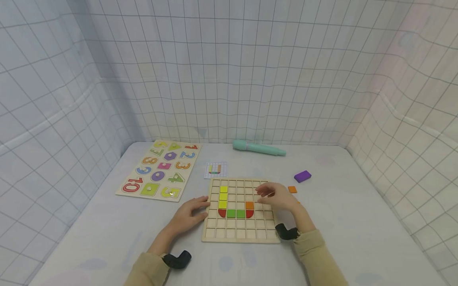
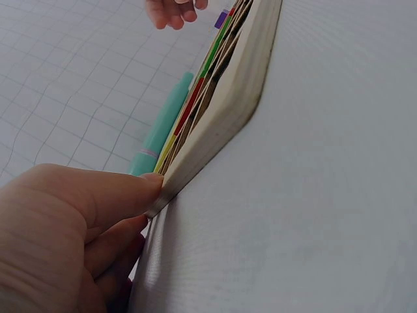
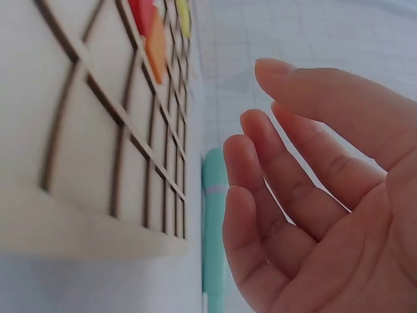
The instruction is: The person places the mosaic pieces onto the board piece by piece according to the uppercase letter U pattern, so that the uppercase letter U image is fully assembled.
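Note:
A wooden grid board lies in the middle of the table. On it, coloured tiles form a U: yellow squares up the left, red rounded corner tiles, green squares between them, and one orange square on the right. My left hand touches the board's left edge with thumb and fingertips, its fingers fairly straight. Above the board's right side hovers my right hand. Seen in the right wrist view, its fingers are loosely bent, with nothing between them and the thumb.
Behind the board lies a pattern card showing a similar U. A wooden number puzzle is at the left. A teal pen-shaped object lies at the back. To the right are a purple block and a loose orange tile.

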Tool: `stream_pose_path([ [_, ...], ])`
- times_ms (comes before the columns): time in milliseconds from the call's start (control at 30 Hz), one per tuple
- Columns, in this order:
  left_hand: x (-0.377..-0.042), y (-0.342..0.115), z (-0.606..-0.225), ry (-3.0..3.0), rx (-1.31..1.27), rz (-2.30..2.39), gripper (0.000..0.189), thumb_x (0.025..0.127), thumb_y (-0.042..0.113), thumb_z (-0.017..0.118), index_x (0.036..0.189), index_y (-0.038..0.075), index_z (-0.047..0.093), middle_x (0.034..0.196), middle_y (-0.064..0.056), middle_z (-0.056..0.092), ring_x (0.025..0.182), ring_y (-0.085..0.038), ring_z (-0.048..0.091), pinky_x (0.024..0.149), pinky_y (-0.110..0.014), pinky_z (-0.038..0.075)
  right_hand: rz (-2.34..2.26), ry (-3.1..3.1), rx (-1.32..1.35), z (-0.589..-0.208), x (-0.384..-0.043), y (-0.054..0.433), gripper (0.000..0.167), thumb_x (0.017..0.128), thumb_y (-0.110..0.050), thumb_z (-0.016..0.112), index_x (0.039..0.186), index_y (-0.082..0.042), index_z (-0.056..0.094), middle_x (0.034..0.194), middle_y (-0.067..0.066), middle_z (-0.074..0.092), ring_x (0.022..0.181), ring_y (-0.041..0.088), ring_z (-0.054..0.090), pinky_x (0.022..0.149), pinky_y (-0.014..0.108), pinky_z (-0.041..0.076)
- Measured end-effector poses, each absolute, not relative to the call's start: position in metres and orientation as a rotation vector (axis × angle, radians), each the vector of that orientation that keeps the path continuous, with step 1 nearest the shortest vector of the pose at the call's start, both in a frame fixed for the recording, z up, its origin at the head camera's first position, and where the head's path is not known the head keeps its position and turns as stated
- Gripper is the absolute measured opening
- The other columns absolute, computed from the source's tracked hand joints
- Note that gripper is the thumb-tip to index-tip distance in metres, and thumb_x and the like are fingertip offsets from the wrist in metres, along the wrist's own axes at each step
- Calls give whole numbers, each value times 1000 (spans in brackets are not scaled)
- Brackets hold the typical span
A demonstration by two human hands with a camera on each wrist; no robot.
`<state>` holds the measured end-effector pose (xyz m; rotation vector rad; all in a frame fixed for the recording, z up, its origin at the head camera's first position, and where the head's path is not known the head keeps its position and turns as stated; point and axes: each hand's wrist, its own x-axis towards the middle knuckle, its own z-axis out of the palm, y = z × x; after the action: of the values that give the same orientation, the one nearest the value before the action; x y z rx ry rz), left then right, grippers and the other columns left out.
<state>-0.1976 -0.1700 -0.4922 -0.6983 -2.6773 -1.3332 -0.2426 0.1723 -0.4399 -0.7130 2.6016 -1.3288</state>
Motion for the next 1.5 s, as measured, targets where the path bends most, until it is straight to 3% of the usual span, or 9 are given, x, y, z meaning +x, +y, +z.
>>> stream_pose_path([
  [200, -197, -170, -492, -2698, -681, -1317, 37, 86, 19, 67, 120, 4, 63, 136, -10, 52, 130, -30, 41, 112, -47, 25, -1427, 2599, -666, -431, -242, 194, 37, 82, -13, 73, 114, 2, 62, 106, 12, 65, 96, 25, 61, 85, 37, 51],
  [433, -197, -169, -492, -2707, -668, -1312, 37, 87, 20, 67, 120, 4, 63, 136, -9, 51, 130, -30, 41, 112, -48, 25, -1465, 2605, -627, -406, -227, 210, 36, 82, -5, 70, 115, 5, 60, 108, 22, 63, 101, 37, 59, 89, 48, 49],
  [667, -197, -169, -492, -2705, -662, -1315, 37, 87, 20, 67, 120, 5, 63, 136, -10, 51, 130, -32, 40, 111, -50, 26, -1445, 2608, -579, -397, -219, 222, 38, 84, -8, 69, 117, 6, 59, 111, 22, 62, 103, 38, 58, 89, 40, 50],
  [933, -196, -169, -491, -2701, -659, -1325, 37, 87, 19, 67, 120, 5, 63, 136, -10, 51, 130, -32, 40, 111, -49, 26, -1506, 2585, -527, -434, -240, 244, 43, 82, -14, 73, 118, 4, 59, 111, 17, 63, 101, 31, 60, 81, 23, 52],
  [1167, -196, -169, -492, -2706, -663, -1329, 37, 87, 19, 67, 121, 4, 63, 136, -10, 51, 130, -32, 40, 111, -49, 26, -1525, 2562, -501, -444, -243, 252, 46, 80, -22, 75, 117, 2, 60, 110, 15, 63, 100, 28, 60, 81, 27, 53],
  [1500, -196, -169, -492, -2707, -667, -1306, 36, 86, 18, 67, 120, 4, 63, 135, -10, 52, 129, -30, 42, 111, -48, 26, -1531, 2545, -454, -425, -228, 250, 43, 82, -9, 71, 119, 9, 56, 113, 25, 60, 105, 40, 56, 80, 23, 51],
])
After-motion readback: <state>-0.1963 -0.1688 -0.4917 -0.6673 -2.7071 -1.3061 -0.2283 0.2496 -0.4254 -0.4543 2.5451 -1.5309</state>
